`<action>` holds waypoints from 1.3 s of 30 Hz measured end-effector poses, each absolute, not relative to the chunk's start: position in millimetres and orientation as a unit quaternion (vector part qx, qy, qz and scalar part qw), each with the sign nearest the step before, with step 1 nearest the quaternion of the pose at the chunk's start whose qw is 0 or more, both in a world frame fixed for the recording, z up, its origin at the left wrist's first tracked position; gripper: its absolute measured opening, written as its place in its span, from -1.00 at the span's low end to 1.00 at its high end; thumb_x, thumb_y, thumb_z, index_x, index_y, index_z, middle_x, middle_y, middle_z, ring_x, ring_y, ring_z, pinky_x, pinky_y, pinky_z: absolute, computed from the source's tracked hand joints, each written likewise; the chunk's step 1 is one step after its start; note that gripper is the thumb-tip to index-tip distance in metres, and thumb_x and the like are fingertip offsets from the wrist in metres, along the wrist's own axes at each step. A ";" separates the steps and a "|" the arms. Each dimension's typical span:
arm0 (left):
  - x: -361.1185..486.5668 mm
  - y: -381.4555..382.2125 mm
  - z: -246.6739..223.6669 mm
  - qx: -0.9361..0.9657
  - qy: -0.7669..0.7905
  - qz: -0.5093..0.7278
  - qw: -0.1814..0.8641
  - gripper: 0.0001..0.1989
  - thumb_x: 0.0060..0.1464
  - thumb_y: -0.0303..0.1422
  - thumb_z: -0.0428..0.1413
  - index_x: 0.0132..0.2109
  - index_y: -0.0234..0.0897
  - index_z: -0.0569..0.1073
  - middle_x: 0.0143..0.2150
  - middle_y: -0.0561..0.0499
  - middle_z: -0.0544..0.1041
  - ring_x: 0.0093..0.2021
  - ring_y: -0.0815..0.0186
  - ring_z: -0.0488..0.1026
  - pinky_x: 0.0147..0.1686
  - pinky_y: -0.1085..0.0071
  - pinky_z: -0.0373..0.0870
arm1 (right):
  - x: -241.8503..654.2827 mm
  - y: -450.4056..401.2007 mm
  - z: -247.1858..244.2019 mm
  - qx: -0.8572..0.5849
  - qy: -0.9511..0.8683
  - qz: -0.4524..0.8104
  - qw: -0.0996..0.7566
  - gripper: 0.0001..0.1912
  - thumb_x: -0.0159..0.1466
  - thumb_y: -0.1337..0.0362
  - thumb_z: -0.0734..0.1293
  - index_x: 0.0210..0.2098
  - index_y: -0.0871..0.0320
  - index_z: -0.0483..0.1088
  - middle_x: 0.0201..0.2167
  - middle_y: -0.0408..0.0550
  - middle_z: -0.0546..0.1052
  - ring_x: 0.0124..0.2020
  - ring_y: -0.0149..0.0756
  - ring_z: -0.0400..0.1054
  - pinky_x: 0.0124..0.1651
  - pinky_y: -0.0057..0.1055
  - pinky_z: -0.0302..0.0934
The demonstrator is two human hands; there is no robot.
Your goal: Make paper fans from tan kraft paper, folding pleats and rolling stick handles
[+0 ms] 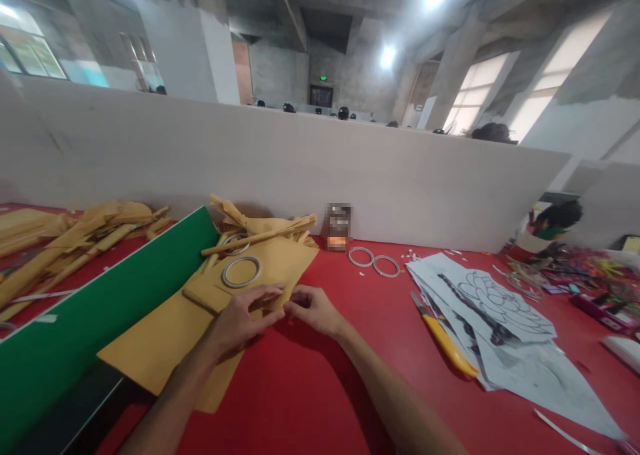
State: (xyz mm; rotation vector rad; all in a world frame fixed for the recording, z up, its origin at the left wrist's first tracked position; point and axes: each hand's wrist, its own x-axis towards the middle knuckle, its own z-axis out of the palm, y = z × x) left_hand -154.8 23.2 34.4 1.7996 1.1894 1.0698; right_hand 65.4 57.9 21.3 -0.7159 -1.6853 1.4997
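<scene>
My left hand (243,318) lies over brown kraft paper (150,342), thumb and fingers reaching right to the sheet's edge. My right hand (315,308) meets it there, thumb and forefinger pinched together. Anything held between the fingertips is too small or hidden to make out. Just above my left hand, a thin pale ring (241,272), like a narrow tape roll, rests on the paper. A flat folded kraft piece (200,300) sits beside my left wrist. Behind it are rolled and bunched kraft strips (260,232).
A green board (115,315) stands upright at left. Two more rings (374,262) lie on the red table (310,388). Right of them are a yellow utility knife (447,342), printed sheets (510,315) and a pen cup (533,242). A white partition (280,155) closes the back.
</scene>
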 end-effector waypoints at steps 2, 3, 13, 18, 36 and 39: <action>-154.6 24.2 32.3 0.699 0.452 0.430 0.349 -0.62 0.17 -0.07 0.33 0.03 -0.18 0.64 0.23 -0.16 0.63 0.18 0.00 0.62 0.17 0.15 0.60 | 64.5 57.8 20.2 -0.282 -0.663 0.580 0.380 -0.63 0.28 -0.04 0.45 -0.20 0.16 0.48 -0.38 -0.12 0.58 -0.42 -0.34 0.44 -0.24 -0.35 0.34; -154.5 24.9 31.8 0.701 0.452 0.438 0.336 -0.67 0.22 -0.08 0.29 -0.01 -0.18 0.65 0.20 -0.15 0.65 0.15 0.02 0.64 0.13 0.18 0.61 | 64.0 57.6 19.1 -0.285 -0.663 0.576 0.384 -0.67 0.28 0.00 0.45 -0.21 0.15 0.46 -0.38 -0.13 0.58 -0.41 -0.34 0.44 -0.24 -0.36 0.34; -153.4 32.2 27.3 0.759 0.450 0.446 0.149 -0.73 0.39 -0.15 0.12 -0.11 -0.16 0.65 -0.09 -0.03 0.74 -0.11 0.20 0.68 -0.04 0.38 0.56 | 53.1 61.6 0.2 -0.336 -0.617 0.494 0.513 -0.18 0.26 0.23 0.44 0.38 -0.08 -0.03 0.03 -0.06 0.51 -0.27 -0.32 0.49 -0.25 -0.34 0.48; -149.9 31.7 28.5 0.785 0.428 0.442 0.067 -0.72 0.43 -0.18 0.08 -0.19 -0.16 0.60 -0.11 -0.04 0.73 -0.07 0.17 0.66 0.02 0.29 0.51 | 52.1 68.4 0.9 -0.453 -0.661 0.278 0.529 -0.46 0.28 0.39 0.43 0.23 0.02 0.40 0.21 0.15 0.38 0.07 -0.09 0.44 0.03 -0.15 0.50; -159.7 36.9 20.7 0.741 0.570 0.327 -0.138 -0.19 0.31 -0.11 0.12 0.53 -0.37 0.04 0.44 -0.39 0.36 0.41 -0.16 0.37 0.36 -0.09 0.28 | 125.9 80.3 73.1 -0.435 -0.670 0.093 0.594 -0.83 0.48 0.23 0.28 -0.09 0.08 0.51 -0.11 0.03 0.63 -0.07 -0.11 0.50 0.05 -0.20 0.37; -155.6 36.1 24.1 0.731 0.561 0.358 -0.152 -0.28 0.35 -0.15 0.09 0.50 -0.36 0.12 0.41 -0.36 0.42 0.40 -0.13 0.39 0.38 -0.08 0.25 | 170.6 58.7 78.2 -0.477 -0.648 0.054 0.591 -0.79 0.49 0.13 0.30 -0.13 0.09 0.51 -0.18 0.02 0.65 -0.16 -0.12 0.52 -0.07 -0.25 0.39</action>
